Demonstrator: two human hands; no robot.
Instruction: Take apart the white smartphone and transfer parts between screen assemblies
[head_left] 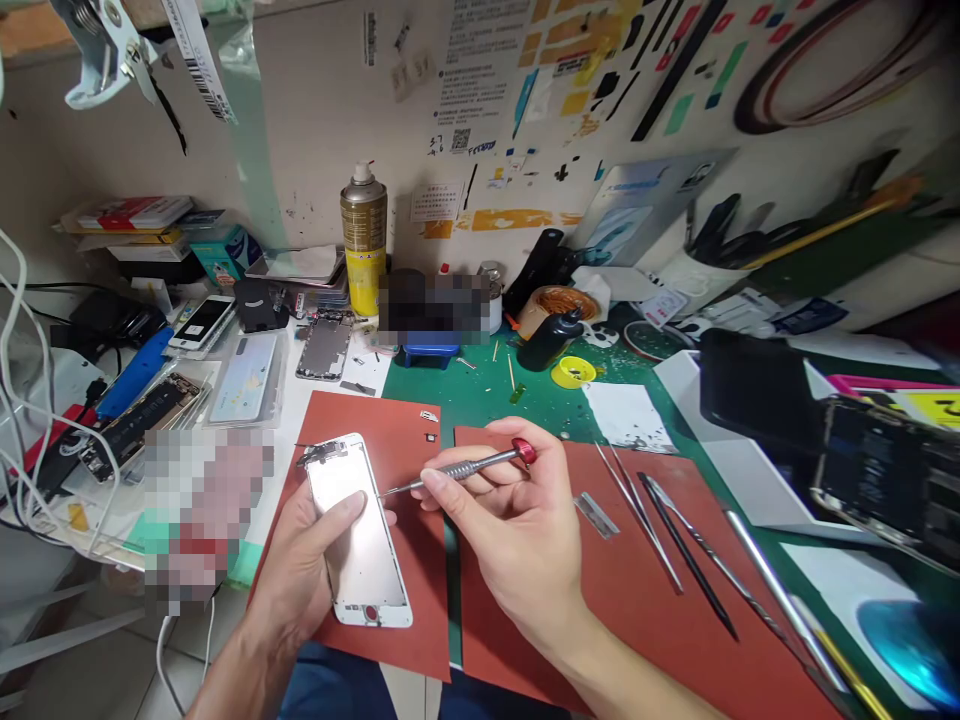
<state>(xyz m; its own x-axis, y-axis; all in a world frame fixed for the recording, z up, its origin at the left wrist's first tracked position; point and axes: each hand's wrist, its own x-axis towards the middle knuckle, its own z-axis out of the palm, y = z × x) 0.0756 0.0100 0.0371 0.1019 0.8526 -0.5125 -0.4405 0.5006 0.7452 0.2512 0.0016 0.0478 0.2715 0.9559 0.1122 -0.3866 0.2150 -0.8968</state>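
My left hand grips a white phone screen assembly from its left side, thumb flat on the silvery metal back. A small flex cable part shows at the screen's top end, and a round button sits at its bottom. In my right hand is a precision screwdriver with a red cap, pinched between thumb and fingers. Its tip is at the screen's right edge; whether it touches cannot be made out. Tiny loose parts lie on the red-brown mat beyond the screen.
To the right lie tweezers, a black pry tool and a small metal plate. A white box and an opened phone stand further right. Behind are a yellow spray can and a dark bottle. Cables hang at left.
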